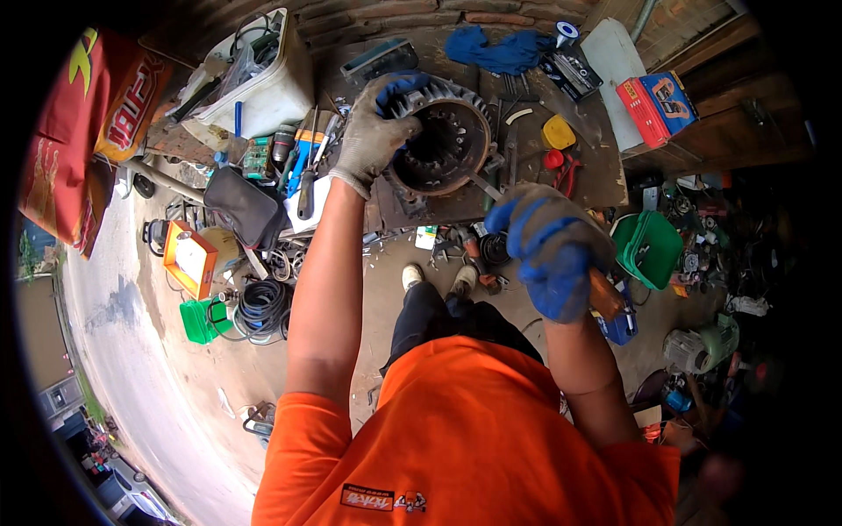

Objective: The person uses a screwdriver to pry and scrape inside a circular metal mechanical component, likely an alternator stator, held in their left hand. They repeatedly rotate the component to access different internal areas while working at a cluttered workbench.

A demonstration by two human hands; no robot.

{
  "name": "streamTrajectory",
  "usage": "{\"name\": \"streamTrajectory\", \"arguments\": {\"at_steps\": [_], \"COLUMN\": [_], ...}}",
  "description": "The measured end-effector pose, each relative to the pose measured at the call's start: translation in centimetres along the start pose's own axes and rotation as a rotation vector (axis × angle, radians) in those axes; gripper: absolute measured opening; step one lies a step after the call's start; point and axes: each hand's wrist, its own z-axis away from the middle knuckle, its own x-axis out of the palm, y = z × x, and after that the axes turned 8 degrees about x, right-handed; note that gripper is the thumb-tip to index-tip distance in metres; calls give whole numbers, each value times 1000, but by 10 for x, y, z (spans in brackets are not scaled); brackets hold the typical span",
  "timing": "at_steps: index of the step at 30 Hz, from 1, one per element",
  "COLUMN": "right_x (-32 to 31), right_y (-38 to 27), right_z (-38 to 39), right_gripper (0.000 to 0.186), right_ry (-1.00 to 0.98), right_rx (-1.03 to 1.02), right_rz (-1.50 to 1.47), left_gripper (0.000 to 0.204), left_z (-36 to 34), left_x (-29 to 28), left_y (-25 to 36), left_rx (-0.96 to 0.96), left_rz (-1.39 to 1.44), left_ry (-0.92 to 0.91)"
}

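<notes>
A round finned motor housing [481,114] lies on the workbench with its open bore facing up, and slots show in its dark inside. My left hand [379,131], in a grey and blue work glove, is closed round its upper left edge, the thumb over the rim. My right hand [557,245], gloved the same way, is wrapped round a wooden-handled tool [605,294]. From the far side of that fist a flat metal blade [485,186] points at the housing's lower right rim. Whether it touches the rim I cannot tell.
Screwdrivers [306,195] and other hand tools lie left of the housing, near a white bin [294,83]. On the right are a yellow tape measure [558,132], red-handled pliers [568,175] and a red-blue box [658,107]. Coiled hose [263,307] and a green bin [658,250] stand lower down.
</notes>
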Motion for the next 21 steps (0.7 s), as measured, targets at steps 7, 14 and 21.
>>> {"name": "streamTrajectory", "arguments": {"at_steps": [7, 14, 21], "right_x": [15, 26, 14], "right_y": [9, 72, 30], "right_z": [-19, -36, -28], "right_gripper": [21, 20, 31], "right_ry": [62, 5, 134], "right_rx": [304, 244, 302], "right_rz": [212, 398, -73], "left_gripper": [57, 57, 57], "left_z": [3, 3, 3], "left_x": [4, 8, 2], "left_y": [12, 10, 1], "left_rx": [61, 103, 27], "left_rz": [-81, -136, -49], "left_ry": [-9, 8, 13]}}
